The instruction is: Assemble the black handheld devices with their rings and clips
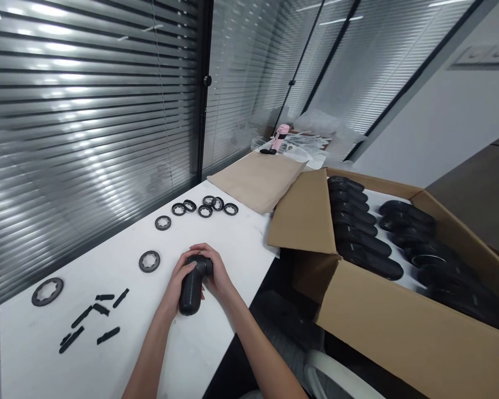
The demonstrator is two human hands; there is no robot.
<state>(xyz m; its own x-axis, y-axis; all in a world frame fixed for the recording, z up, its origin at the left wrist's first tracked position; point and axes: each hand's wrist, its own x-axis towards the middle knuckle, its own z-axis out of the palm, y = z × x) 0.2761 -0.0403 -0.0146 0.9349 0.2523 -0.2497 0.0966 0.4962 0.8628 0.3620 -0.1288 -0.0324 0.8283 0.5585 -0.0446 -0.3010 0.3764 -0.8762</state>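
Note:
Both hands hold a black massage-gun-shaped device [191,291] just over the white table, its rounded grip pointing toward me. My left hand [178,280] is closed around the grip's left side, thumb on top near the bend. Fingers of my right hand [217,271] wrap the short head at the device's right end; some fingertips are hidden behind it. Left of the hands lies a dark ring with a notched inner edge [149,261]. Farther left, several small black strips [101,308] are scattered beside a larger-looking ring [47,291].
Several more rings [205,211] lie toward the back of the white table [191,366]. An open cardboard box [303,213] at the right holds rows of black devices [357,241]. Brown paper [258,180], a pink item [280,137] and clear plastic lie at the far end. Blinds line the left.

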